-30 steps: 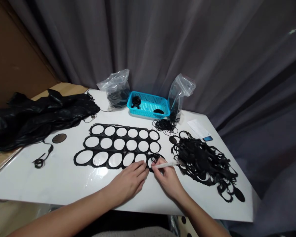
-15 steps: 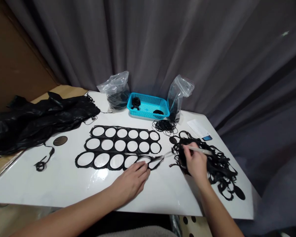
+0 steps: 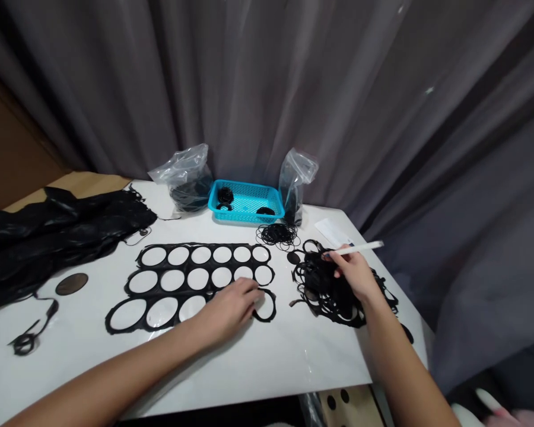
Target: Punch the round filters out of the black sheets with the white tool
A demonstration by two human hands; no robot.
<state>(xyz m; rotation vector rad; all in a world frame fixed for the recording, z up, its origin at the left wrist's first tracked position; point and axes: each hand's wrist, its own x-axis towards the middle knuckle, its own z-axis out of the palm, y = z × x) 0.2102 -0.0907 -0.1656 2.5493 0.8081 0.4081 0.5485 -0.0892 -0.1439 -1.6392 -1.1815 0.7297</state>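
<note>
Centrally in the frame, the left hand [image 3: 234,307], fingers close together and bent downward, rests on the lower right of the holed black sheet [image 3: 187,267]. The right hand [image 3: 355,273] pinches a white stick-like tool [image 3: 360,247] over the black tangle [image 3: 331,290] at right. Bare white table [image 3: 267,370] lies between the sheet and the near edge; only a slim strip separates sheet and tangle.

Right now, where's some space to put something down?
Bare table lies between the left hand and right forearm, towards the front edge, and between the curly black scrap and the holey black sheet. It's crowded at the black tangle under the right hand, and around the blue basket, with a bag either side.
</note>
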